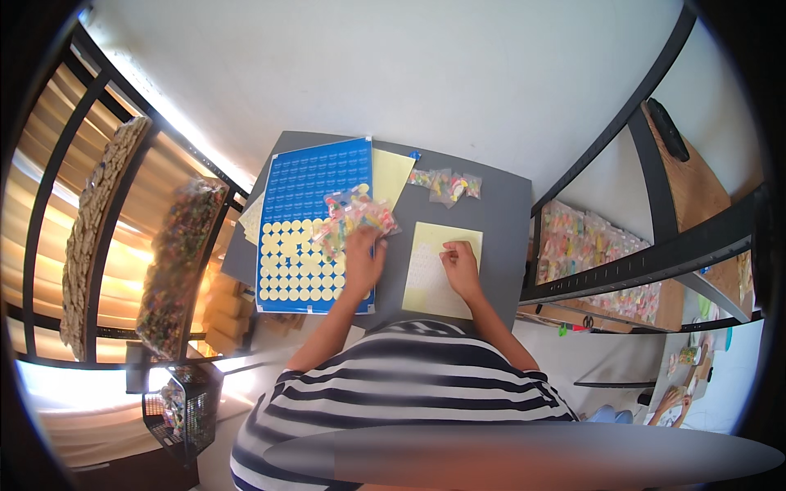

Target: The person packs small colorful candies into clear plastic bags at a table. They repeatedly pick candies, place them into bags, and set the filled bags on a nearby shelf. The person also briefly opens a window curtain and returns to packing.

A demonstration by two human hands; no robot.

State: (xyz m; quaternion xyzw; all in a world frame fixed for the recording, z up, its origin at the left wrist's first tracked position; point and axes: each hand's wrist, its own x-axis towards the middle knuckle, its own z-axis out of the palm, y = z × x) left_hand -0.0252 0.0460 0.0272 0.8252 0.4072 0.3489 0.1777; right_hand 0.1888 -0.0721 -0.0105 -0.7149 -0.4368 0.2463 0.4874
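Observation:
My left hand [365, 264] reaches over a heap of small clear plastic bags [353, 212] with colourful contents. Its fingertips are at the heap's near edge, and whether they grip a bag is unclear. Beneath the bags lies a blue sheet [295, 184], its nearer part bearing rows of round pale yellow stickers [298, 276]. To the right, my right hand [460, 267] is above a pale yellow sheet with small labels [430, 273]. Thumb and forefinger come together there; anything between them is too small to make out.
Several filled bags [451, 184] lie at the grey table's [393, 294] far right, near a small blue object [415, 156]. Black-framed shelves stand both sides, the right holding bagged goods [589, 245]. A black basket [184, 405] is at lower left. Another person's hands [672, 402] show at far right.

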